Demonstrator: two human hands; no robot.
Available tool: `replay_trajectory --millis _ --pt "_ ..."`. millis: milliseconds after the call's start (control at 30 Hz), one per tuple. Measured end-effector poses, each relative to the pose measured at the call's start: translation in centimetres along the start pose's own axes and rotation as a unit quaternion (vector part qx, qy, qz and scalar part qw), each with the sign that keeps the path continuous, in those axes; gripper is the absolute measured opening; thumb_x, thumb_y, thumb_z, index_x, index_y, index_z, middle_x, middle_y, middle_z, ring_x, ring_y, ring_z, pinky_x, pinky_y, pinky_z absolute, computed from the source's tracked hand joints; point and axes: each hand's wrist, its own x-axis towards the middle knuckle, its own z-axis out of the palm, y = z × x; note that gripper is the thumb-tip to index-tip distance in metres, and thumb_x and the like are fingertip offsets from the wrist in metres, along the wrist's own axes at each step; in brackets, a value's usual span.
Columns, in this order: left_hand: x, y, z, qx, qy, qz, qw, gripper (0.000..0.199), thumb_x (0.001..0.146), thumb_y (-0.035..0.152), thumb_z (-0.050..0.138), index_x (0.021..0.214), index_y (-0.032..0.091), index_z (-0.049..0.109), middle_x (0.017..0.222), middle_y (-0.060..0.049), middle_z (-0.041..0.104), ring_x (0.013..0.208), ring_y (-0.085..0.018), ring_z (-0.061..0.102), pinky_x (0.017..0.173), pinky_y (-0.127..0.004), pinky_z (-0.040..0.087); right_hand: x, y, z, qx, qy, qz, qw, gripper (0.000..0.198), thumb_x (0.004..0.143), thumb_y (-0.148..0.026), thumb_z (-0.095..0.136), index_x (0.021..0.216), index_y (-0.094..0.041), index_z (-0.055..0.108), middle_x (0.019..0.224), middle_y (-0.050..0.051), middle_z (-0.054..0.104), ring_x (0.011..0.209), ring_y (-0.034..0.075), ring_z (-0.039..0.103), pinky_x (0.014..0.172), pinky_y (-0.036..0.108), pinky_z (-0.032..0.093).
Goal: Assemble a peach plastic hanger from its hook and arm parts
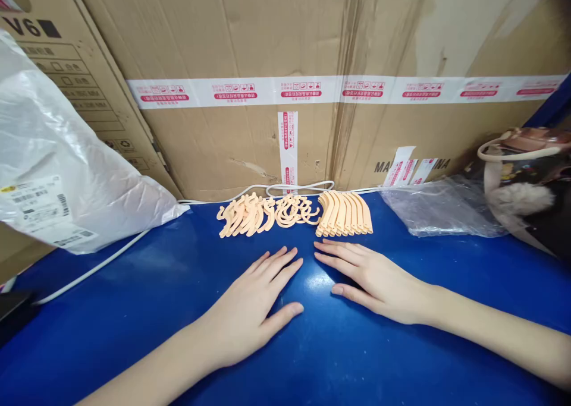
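My left hand (pixel 252 305) lies flat, palm down, on the blue table (pixel 134 311), fingers spread and holding nothing. My right hand (pixel 372 278) rests flat beside it, also holding nothing, its fingertips almost meeting those of the left. Just beyond the fingertips lies a loose heap of peach-coloured curved plastic pieces (pixel 263 214). To its right, a neat row of the same pieces (pixel 344 214) is stacked side by side. Neither hand touches the pieces.
A wall of taped cardboard boxes (pixel 285 85) stands behind the table. A white plastic bag (pixel 57 180) with labels sits at the left, a clear plastic bag (pixel 439 207) and a handbag (pixel 526 180) at the right. A white cable (pixel 98 266) runs along the back.
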Motion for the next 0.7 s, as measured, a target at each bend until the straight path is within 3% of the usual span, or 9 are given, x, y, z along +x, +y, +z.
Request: replay_trajectory --millis 100,200,367,700 --pt "0.6 0.4 0.0 0.007 0.02 -0.027 0.999 0.04 0.1 0.035 0.034 0.139 0.027 0.042 0.147 -0.005 0.042 0.136 -0.023 0.037 0.111 -0.048 0.03 0.2 -0.2 0.0 -0.02 -0.013 -0.019 1.0 0.051 0.097 -0.038 0.043 0.143 -0.018 0.039 0.148 0.011 0.04 0.136 0.025 0.036 0.111 0.048 0.033" --pt "1.4 1.1 0.1 0.026 0.028 -0.059 0.998 0.037 0.099 0.024 0.032 0.132 0.023 0.049 0.141 -0.006 0.049 0.128 -0.024 0.045 0.105 -0.046 0.038 0.6 -0.7 0.1 -0.05 -0.005 -0.012 0.999 0.048 0.097 -0.037 0.04 0.138 -0.013 0.045 0.143 0.014 0.046 0.132 0.026 0.043 0.108 0.046 0.037" --pt "2.0 1.7 0.1 0.067 0.04 -0.054 0.996 0.036 0.097 0.021 0.036 0.131 0.019 0.049 0.134 -0.01 0.053 0.117 -0.026 0.051 0.096 -0.045 0.042 1.0 -1.2 0.3 -0.056 0.02 0.008 0.998 0.043 0.096 -0.037 0.042 0.129 -0.013 0.054 0.133 0.015 0.056 0.123 0.026 0.052 0.102 0.044 0.044" --pt "1.4 1.1 -0.2 0.066 0.03 -0.025 0.997 0.037 0.098 0.029 0.037 0.133 0.018 0.046 0.138 -0.009 0.05 0.124 -0.025 0.047 0.102 -0.045 0.038 0.8 -0.5 0.5 -0.011 0.032 0.01 0.999 0.04 0.096 -0.036 0.044 0.131 -0.019 0.051 0.135 0.011 0.054 0.124 0.023 0.049 0.103 0.043 0.041"
